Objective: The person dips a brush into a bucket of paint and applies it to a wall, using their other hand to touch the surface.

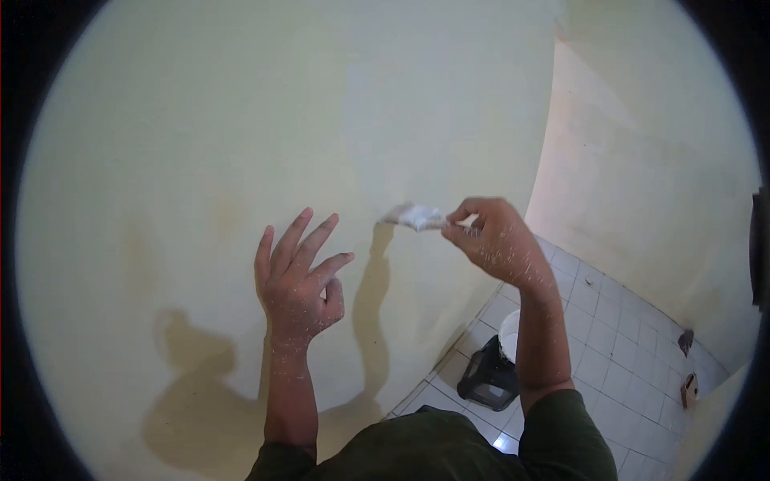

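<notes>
My right hand (493, 240) pinches the handle of a paintbrush (417, 216) with white paint on it. The brush points left, its bristle tip at or very near the pale wall (281, 120); contact is hard to tell. To the left, my left hand (301, 280) is raised before the wall with its fingers spread and nothing in it. White specks dot both hands and forearms. A lighter, bluish-white patch runs up the wall above the brush.
Below my right forearm, a white bucket (509, 337) rests on a black stool (488, 375) on the tiled floor (593, 321). Small objects lie at the far right, near another wall (642, 176). My shadow falls on the wall at lower left.
</notes>
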Demonstrator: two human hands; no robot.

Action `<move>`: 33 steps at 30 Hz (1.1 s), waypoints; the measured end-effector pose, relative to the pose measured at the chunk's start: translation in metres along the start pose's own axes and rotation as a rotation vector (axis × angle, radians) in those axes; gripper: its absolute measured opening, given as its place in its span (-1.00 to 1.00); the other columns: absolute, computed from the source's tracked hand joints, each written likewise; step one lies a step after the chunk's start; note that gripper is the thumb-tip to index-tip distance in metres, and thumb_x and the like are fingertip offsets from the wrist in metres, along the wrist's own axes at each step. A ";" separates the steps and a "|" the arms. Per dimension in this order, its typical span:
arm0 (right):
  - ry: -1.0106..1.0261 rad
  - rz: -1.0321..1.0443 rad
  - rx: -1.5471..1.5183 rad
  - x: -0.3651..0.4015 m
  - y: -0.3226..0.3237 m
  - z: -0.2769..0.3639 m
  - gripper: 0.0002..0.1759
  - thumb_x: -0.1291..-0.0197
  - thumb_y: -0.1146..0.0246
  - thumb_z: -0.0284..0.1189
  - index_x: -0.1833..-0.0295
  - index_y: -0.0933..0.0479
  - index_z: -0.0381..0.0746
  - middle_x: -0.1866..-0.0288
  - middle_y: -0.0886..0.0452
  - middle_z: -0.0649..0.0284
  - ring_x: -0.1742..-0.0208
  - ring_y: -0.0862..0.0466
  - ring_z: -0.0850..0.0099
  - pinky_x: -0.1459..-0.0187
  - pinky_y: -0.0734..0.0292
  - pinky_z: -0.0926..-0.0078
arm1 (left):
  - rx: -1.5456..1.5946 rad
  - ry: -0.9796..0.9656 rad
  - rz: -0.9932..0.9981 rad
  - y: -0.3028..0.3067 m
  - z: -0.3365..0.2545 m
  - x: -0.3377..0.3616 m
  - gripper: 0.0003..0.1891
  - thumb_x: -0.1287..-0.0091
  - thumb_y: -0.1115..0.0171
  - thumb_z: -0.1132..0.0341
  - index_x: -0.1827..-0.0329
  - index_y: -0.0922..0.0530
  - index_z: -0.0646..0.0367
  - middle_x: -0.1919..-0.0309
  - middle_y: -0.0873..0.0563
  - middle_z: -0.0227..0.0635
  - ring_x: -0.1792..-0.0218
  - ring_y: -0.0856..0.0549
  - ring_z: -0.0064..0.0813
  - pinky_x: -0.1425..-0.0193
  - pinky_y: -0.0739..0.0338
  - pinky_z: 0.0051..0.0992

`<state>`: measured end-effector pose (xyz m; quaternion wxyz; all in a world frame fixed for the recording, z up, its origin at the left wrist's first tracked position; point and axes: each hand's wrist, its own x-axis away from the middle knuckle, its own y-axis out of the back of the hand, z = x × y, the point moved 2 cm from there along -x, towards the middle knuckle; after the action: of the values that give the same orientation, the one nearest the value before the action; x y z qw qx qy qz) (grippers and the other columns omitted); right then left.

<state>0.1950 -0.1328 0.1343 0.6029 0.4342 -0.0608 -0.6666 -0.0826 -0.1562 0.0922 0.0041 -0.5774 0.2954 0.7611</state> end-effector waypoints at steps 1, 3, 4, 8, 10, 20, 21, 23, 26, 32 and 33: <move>0.018 -0.019 -0.022 -0.006 0.007 0.010 -0.76 -0.28 -0.46 -0.37 0.14 -0.72 -0.36 0.64 -0.49 0.29 0.57 -0.38 0.60 0.50 -0.29 0.44 | 0.006 0.005 0.013 0.002 -0.001 -0.001 -0.64 0.03 -0.20 0.50 0.27 -0.82 -0.17 -0.34 -0.71 -0.47 -0.52 -0.48 -0.25 -0.69 -0.07 0.02; 0.075 -0.093 -0.064 -0.020 0.017 0.030 -0.78 -0.30 -0.45 -0.38 0.14 -0.72 -0.35 0.68 -0.43 0.37 0.59 -0.31 0.67 0.54 -0.17 0.49 | 0.035 0.031 0.032 0.005 0.000 -0.005 -0.66 -0.03 -0.20 0.50 0.25 -0.83 -0.13 -0.37 -0.68 -0.39 -0.54 -0.46 -0.17 -0.69 -0.06 0.04; 0.112 -0.149 -0.088 -0.026 0.021 0.039 -0.79 -0.32 -0.45 -0.39 0.14 -0.73 -0.35 0.69 -0.41 0.39 0.60 -0.29 0.69 0.54 -0.13 0.51 | 0.057 0.050 0.041 0.008 -0.001 -0.007 -0.67 -0.06 -0.20 0.49 0.23 -0.83 -0.10 -0.39 -0.66 -0.34 -0.55 -0.45 -0.13 -0.69 -0.06 0.05; 0.116 -0.379 -0.130 -0.044 0.048 0.071 -0.81 -0.32 -0.39 -0.45 0.16 -0.63 -0.38 0.58 -0.60 0.07 0.59 -0.54 0.47 0.44 -0.44 0.38 | 0.226 0.122 0.013 0.024 0.004 -0.022 -0.71 -0.19 -0.19 0.44 0.14 -0.83 0.03 -0.45 -0.59 -0.18 -0.58 -0.38 0.00 -0.69 -0.02 0.13; 0.274 -0.531 -0.162 -0.053 0.046 0.071 -0.88 -0.34 -0.37 -0.46 0.15 -0.61 -0.30 0.52 -0.65 0.03 0.52 -0.67 0.33 0.41 -0.49 0.33 | 0.140 0.093 -0.026 0.034 0.006 -0.029 -0.69 -0.24 -0.16 0.40 0.05 -0.81 0.06 -0.46 -0.58 -0.17 -0.59 -0.36 0.01 -0.69 0.00 0.14; 0.357 -0.093 0.351 -0.031 -0.015 0.026 -0.91 -0.42 -0.19 -0.41 0.12 -0.52 -0.19 0.52 -0.62 0.00 0.45 -0.68 -0.06 0.38 -0.54 -0.03 | -0.310 0.197 -0.058 -0.001 0.005 -0.027 -0.40 -0.36 -0.02 0.31 -0.53 -0.44 -0.02 -0.59 -0.43 -0.29 -0.66 -0.25 -0.11 -0.72 0.20 0.18; 0.346 -0.018 0.359 -0.025 -0.020 0.018 -0.91 -0.35 -0.19 -0.46 0.09 -0.49 -0.22 0.51 -0.62 0.00 0.43 -0.70 -0.05 0.36 -0.56 -0.03 | -0.349 0.194 -0.039 -0.002 0.005 -0.025 -0.39 -0.36 -0.01 0.29 -0.54 -0.42 -0.01 -0.60 -0.41 -0.29 -0.67 -0.24 -0.11 -0.72 0.23 0.19; 0.318 0.132 0.376 -0.016 -0.031 0.001 -0.78 -0.20 -0.20 -0.57 0.03 -0.44 -0.27 0.51 -0.63 0.00 0.38 -0.73 -0.03 0.34 -0.61 -0.04 | -0.421 0.187 0.002 -0.007 0.007 -0.026 -0.37 -0.37 0.01 0.26 -0.57 -0.40 0.01 -0.62 -0.38 -0.28 -0.67 -0.22 -0.11 -0.72 0.28 0.20; 0.299 0.173 0.329 -0.005 -0.066 -0.040 -0.88 -0.41 -0.20 -0.40 0.11 -0.52 -0.23 0.51 -0.64 -0.01 0.41 -0.71 -0.07 0.37 -0.57 -0.06 | -0.405 0.184 0.039 -0.008 0.013 -0.036 -0.36 -0.39 0.04 0.26 -0.61 -0.36 0.02 -0.65 -0.33 -0.27 -0.69 -0.19 -0.13 -0.72 0.34 0.20; 0.166 0.272 0.200 0.000 -0.100 -0.098 -0.89 -0.34 -0.28 -0.42 0.09 -0.55 -0.19 0.45 -0.68 0.00 0.34 -0.73 -0.05 0.29 -0.60 -0.03 | -0.639 0.162 0.008 -0.004 0.031 -0.077 -0.32 -0.41 0.05 0.33 -0.67 -0.26 -0.02 -0.69 -0.24 -0.31 -0.71 -0.14 -0.23 -0.75 0.34 0.15; 0.165 0.275 0.190 -0.002 -0.100 -0.103 -0.88 -0.32 -0.30 -0.43 0.08 -0.55 -0.19 0.44 -0.68 0.00 0.33 -0.73 -0.05 0.28 -0.60 -0.03 | -0.663 0.178 0.010 -0.011 0.033 -0.079 -0.31 -0.41 0.04 0.34 -0.67 -0.26 -0.04 -0.70 -0.23 -0.33 -0.71 -0.14 -0.25 -0.75 0.32 0.13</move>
<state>0.1870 -0.0595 0.0115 0.6477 0.5299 -0.1326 -0.5312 -0.0813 -0.1060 0.1621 -0.2132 -0.6101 0.0337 0.7623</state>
